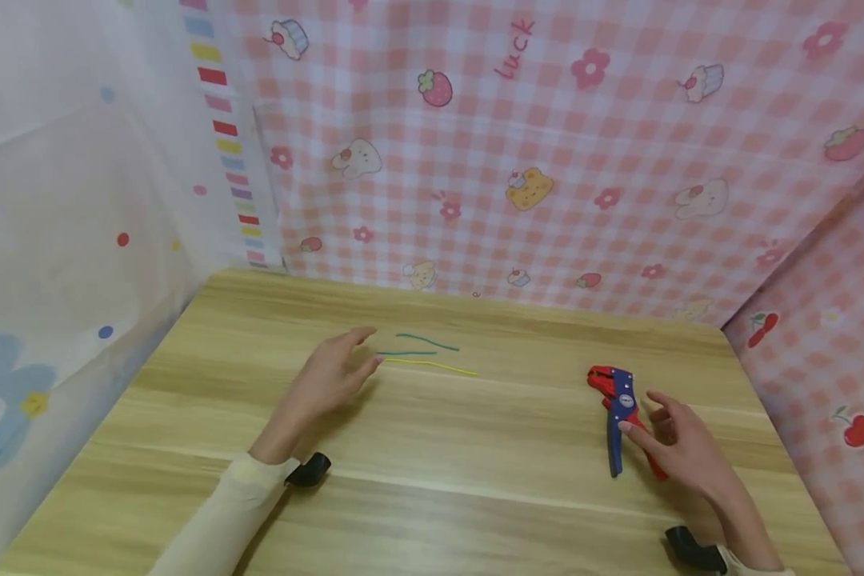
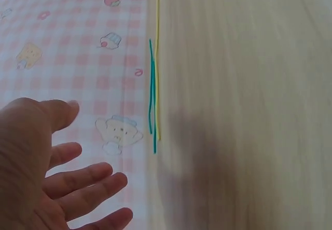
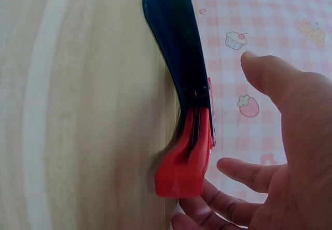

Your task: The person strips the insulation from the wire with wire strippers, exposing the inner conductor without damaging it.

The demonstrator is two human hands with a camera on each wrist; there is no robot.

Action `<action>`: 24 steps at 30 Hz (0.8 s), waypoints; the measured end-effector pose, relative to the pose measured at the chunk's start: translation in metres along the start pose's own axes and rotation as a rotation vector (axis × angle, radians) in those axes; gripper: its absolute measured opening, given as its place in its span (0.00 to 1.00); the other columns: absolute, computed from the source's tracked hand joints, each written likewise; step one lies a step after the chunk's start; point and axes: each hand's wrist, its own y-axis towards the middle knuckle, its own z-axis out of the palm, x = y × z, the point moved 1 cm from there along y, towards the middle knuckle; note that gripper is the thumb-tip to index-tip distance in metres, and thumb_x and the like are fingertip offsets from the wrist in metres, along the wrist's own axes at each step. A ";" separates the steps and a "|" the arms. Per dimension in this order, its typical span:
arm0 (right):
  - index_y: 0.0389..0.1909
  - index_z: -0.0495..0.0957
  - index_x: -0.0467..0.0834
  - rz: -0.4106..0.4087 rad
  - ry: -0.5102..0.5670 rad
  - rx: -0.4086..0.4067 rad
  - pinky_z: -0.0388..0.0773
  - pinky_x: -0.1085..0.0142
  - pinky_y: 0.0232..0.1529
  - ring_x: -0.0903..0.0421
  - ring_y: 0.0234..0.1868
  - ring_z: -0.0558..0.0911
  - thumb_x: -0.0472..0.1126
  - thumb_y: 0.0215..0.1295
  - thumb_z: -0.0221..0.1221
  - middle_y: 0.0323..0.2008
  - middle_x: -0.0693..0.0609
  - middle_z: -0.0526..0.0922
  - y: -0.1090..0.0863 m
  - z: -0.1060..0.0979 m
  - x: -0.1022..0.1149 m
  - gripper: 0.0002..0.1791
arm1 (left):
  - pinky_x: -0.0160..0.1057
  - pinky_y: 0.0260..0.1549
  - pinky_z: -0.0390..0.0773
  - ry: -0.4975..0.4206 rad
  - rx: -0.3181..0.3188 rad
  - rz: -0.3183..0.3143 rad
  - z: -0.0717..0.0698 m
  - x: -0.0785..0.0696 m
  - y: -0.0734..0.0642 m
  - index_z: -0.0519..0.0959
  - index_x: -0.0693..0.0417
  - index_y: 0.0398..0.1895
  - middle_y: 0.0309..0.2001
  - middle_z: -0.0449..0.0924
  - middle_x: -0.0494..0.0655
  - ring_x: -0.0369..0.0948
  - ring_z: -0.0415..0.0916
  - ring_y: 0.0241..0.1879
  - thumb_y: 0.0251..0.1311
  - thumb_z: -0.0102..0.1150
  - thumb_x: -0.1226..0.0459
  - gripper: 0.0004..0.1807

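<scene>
Two short teal wires and a longer yellow wire (image 1: 439,366) lie on the wooden table. One teal wire (image 1: 430,342) is set farther back; the other teal wire (image 1: 410,353) runs beside the yellow one. My left hand (image 1: 329,376) is just left of their ends, its fingers spread and holding nothing. A wire stripper (image 1: 626,402) with blue and red handles is on the right side of the table. Beside its handles is my right hand (image 1: 684,448), thumb tip overlapping them in the head view. In the right wrist view, its fingers reach around the red handle (image 3: 181,175) without curling closed.
The wooden tabletop (image 1: 432,496) meets a pink checked cloth (image 1: 475,144) at the back. A similar checked cloth (image 1: 828,384) hangs on the right, and a white patterned sheet (image 1: 79,208) on the left. Black wrist mounts (image 1: 310,470) sit below both hands.
</scene>
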 end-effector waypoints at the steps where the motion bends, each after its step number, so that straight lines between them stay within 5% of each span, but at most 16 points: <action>1: 0.74 0.60 0.29 0.011 -0.001 0.008 0.78 0.42 0.49 0.38 0.51 0.79 0.63 0.69 0.62 0.52 0.31 0.77 0.000 0.000 0.000 0.49 | 0.58 0.61 0.77 0.002 -0.001 0.010 0.002 -0.001 0.002 0.73 0.61 0.69 0.64 0.79 0.62 0.58 0.78 0.63 0.71 0.62 0.56 0.28; 10: 0.73 0.60 0.29 0.068 -0.013 0.078 0.78 0.52 0.45 0.42 0.49 0.79 0.69 0.65 0.61 0.52 0.34 0.75 0.003 0.007 0.006 0.54 | 0.50 0.50 0.84 0.020 -0.002 0.032 0.021 -0.001 0.011 0.81 0.60 0.59 0.55 0.84 0.57 0.51 0.83 0.50 0.66 0.67 0.61 0.21; 24: 0.69 0.63 0.31 0.129 -0.019 0.119 0.67 0.64 0.33 0.52 0.37 0.74 0.72 0.55 0.68 0.39 0.44 0.77 0.005 0.007 0.009 0.57 | 0.47 0.48 0.83 0.018 0.010 0.054 0.047 -0.005 0.027 0.85 0.60 0.51 0.47 0.84 0.54 0.49 0.80 0.46 0.63 0.70 0.65 0.15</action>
